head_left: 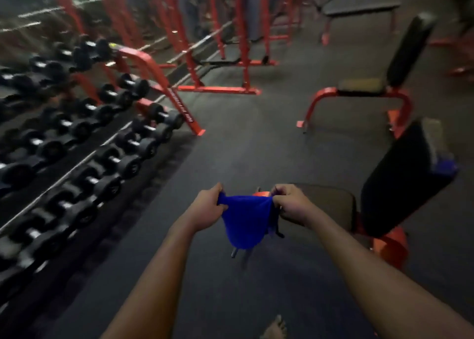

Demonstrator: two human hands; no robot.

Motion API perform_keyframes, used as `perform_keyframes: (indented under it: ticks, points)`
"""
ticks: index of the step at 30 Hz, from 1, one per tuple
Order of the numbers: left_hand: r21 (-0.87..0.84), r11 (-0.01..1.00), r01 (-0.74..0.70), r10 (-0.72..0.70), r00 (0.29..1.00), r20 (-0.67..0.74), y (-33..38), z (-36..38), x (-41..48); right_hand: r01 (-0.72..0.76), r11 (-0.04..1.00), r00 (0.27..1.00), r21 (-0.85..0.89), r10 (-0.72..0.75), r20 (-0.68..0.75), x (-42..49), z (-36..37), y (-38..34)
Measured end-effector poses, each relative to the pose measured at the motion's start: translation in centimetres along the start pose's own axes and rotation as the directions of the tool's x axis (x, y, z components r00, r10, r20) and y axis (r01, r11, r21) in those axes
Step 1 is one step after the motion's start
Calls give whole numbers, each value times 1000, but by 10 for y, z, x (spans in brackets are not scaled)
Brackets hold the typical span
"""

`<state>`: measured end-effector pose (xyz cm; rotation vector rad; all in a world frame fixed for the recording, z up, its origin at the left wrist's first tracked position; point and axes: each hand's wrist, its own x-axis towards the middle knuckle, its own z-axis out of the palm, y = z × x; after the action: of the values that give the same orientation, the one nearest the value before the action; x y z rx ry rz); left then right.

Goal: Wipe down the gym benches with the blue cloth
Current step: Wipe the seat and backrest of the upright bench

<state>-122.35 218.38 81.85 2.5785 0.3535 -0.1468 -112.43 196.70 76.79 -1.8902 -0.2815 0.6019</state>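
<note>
You pinch the cloth (246, 220) by its top corners, left grip (209, 205) and right grip (292, 205), in air near the bench (328, 205) seat; a slack pinch could drop it onto the floor (256, 138).

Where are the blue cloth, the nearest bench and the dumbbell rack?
blue cloth (246, 220), head view, its hanging middle.
nearest bench (400, 179), head view, black backrest pad.
dumbbell rack (177, 98), head view, red end frame.
</note>
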Motion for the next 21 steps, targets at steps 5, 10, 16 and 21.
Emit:
perform_keyframes:
  ticks: [5,10,16,21]
  points:
    - [14,986,-164,157,963,220,-2,59,147,-235,968,924,88,251,-288,91,-23,69]
    - [-20,969,-245,233,888,397,-15,112,234,-419,905,797,79,408,-445,123,-24,105]
    - [-88,942,-323,319,787,527,-30,163,339,-540,835,664,101,497,-559,186,-27,141]
    - [-214,909,-358,411,679,609,-40,235,429,-571,815,419,98,392,-819,262,-13,201]
